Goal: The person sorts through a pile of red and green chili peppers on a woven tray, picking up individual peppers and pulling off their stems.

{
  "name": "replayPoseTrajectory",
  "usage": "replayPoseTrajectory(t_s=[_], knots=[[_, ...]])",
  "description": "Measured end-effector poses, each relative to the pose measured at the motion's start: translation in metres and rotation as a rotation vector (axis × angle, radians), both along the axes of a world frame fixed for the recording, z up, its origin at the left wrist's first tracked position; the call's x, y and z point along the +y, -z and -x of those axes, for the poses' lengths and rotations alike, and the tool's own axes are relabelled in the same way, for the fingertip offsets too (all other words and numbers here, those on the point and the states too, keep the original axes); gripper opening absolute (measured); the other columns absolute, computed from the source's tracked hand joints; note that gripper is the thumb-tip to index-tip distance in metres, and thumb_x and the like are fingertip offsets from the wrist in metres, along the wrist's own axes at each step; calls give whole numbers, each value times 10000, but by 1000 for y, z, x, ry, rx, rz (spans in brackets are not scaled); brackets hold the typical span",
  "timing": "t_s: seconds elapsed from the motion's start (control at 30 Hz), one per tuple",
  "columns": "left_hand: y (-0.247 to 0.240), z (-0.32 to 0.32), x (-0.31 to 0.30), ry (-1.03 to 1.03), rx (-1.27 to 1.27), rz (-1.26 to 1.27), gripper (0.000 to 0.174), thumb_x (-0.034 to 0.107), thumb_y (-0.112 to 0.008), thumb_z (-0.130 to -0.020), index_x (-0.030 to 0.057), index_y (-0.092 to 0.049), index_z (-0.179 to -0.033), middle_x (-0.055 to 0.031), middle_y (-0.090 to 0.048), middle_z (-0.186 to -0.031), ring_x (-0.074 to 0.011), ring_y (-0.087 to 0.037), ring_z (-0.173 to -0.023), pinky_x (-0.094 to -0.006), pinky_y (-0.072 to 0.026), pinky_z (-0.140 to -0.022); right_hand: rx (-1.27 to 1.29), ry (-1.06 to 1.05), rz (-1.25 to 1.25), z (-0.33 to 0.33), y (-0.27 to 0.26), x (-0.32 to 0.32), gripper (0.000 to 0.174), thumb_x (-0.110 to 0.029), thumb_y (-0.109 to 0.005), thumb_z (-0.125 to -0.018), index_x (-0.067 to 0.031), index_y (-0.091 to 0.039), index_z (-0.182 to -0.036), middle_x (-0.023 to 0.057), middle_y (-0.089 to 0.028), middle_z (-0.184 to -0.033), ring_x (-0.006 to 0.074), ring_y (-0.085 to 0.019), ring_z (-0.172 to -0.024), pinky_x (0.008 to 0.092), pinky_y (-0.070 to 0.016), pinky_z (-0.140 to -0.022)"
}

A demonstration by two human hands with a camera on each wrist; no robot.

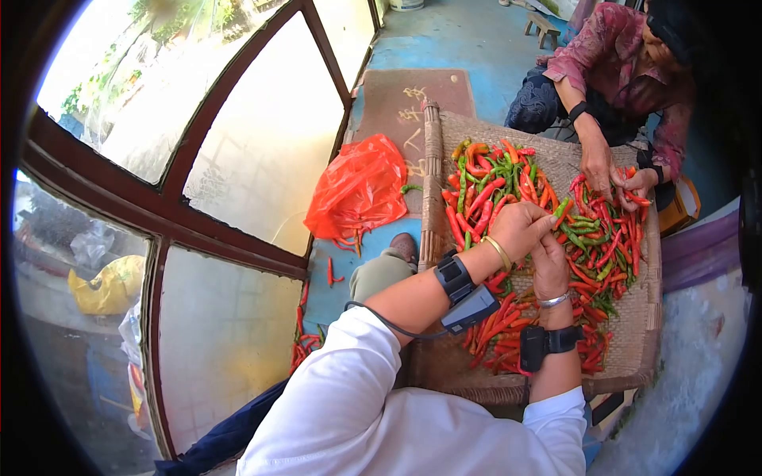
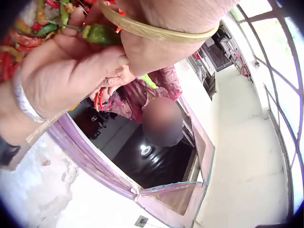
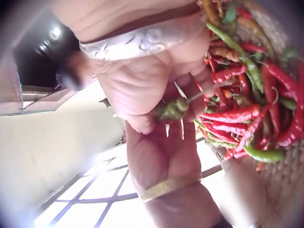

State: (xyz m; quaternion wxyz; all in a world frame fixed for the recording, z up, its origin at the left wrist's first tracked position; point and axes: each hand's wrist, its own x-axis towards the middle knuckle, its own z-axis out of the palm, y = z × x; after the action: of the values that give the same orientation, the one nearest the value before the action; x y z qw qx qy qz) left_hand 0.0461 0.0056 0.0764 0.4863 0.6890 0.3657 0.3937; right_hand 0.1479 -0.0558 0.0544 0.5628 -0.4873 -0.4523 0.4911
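Bright, narrow room with wide glass panes (image 1: 262, 111) in brown frames along the left and blue-painted floor (image 1: 429, 47) toward the far end. On that floor, just left of centre, a crumpled red plastic bag (image 1: 357, 190) beside a brown mat (image 1: 385, 95) with pale writing; a few loose red peppers nearer the panes. Farther away, a small wooden stool (image 1: 542, 28). In the middle, a woven table (image 1: 631, 349) with a thick rolled edge, heaped with red, orange and green peppers (image 1: 492, 194). To the right, a purple curtain (image 1: 702, 246). At the table's far right, a second person (image 1: 603, 40) in a pink patterned shirt, bent over the heap with both hands among the peppers.

Above the heap, one green pepper (image 1: 562, 211), long axis slanting: tip toward the far right, stem end back toward the near side, between the two hands. Gripped between thumb and fingers of the left hand (image 1: 520, 232), with a gold bangle (image 1: 500, 252) at the wrist; tip poking out beyond the fingertips. Just to the near right, touching the left, the right hand (image 1: 549, 270), with a silver bangle (image 1: 553, 301), fingers curled about the stem end, exact contact partly hidden.
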Motion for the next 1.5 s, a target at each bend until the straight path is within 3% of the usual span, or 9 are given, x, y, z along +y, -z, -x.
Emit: replayPoseTrajectory(t_s=[0.1,0.37,0.43,0.5,0.57,0.83,1.1,1.27,1.5], knots=[[-23,12,-2,155,52,460,188,160,-538,-827,-17,-599,-836,-62,-564,-701,-134,-559,-688,-271,-445,-617,137,-52,129,6,0,-3,166,-185,-478,-860,-33,-544,-861,7,-548,-680,75,-496,-532,180,-372,-458],[-9,21,28,-190,-525,217,329,102,-512,-832,-60,-452,-1112,-101,-557,-1001,-141,-529,-894,-249,-424,-777,-118,212,427,-51,3,8,304,-210,-510,-846,3,-473,-1059,40,-543,-688,57,-477,-501,195,-356,-381],[-12,21,26,-218,-519,248,359,99,-511,-829,-60,-428,-1140,-122,-533,-1053,-158,-519,-940,-259,-418,-815,-35,525,246,-67,13,17,584,-193,-574,-797,-35,-289,-1283,112,-536,-887,144,-562,-697,265,-457,-483],[-7,18,28,-216,-515,286,368,98,-510,-827,-58,-421,-1148,-126,-522,-1070,-163,-508,-970,-264,-414,-836,-647,680,188,-69,18,24,591,-236,-614,-759,-61,-340,-1252,160,-492,-1027,257,-549,-895,360,-480,-655],[-11,17,26,-218,-535,294,323,96,-486,-840,-31,-443,-1134,-53,-513,-1044,-104,-483,-925,-237,-390,-823,-1175,550,107,-44,2,18,582,-263,-641,-719,-72,-390,-1208,188,-425,-1128,342,-486,-998,406,-440,-777],[-12,21,25,-166,-548,307,348,82,-517,-813,-69,-447,-1118,-125,-532,-1051,-157,-513,-960,-258,-420,-818,-1364,47,202,41,24,21,315,-343,-600,-720,-49,-545,-817,134,-543,-857,294,-565,-793,402,-462,-673],[1,16,27,-92,-478,327,374,90,-548,-794,-66,-456,-1121,-130,-524,-1086,-160,-515,-973,-256,-412,-829,-1033,137,277,21,26,18,198,-219,-584,-714,-35,-539,-770,114,-575,-731,314,-562,-689,395,-441,-603],[10,7,17,-25,-173,149,367,65,-578,-772,-44,-473,-1106,-69,-544,-939,-111,-521,-808,-221,-438,-711,-453,93,39,12,24,-1,95,-94,-580,-763,-10,-536,-754,-29,-516,-607,37,-439,-553,203,-372,-496],[-4,12,14,61,-205,205,243,78,-521,-832,-33,-509,-1047,-34,-575,-862,-84,-553,-728,-220,-468,-676,-733,-304,563,-27,23,-22,217,-194,-584,-751,-14,-515,-652,48,-516,-567,129,-518,-543,279,-403,-484]])
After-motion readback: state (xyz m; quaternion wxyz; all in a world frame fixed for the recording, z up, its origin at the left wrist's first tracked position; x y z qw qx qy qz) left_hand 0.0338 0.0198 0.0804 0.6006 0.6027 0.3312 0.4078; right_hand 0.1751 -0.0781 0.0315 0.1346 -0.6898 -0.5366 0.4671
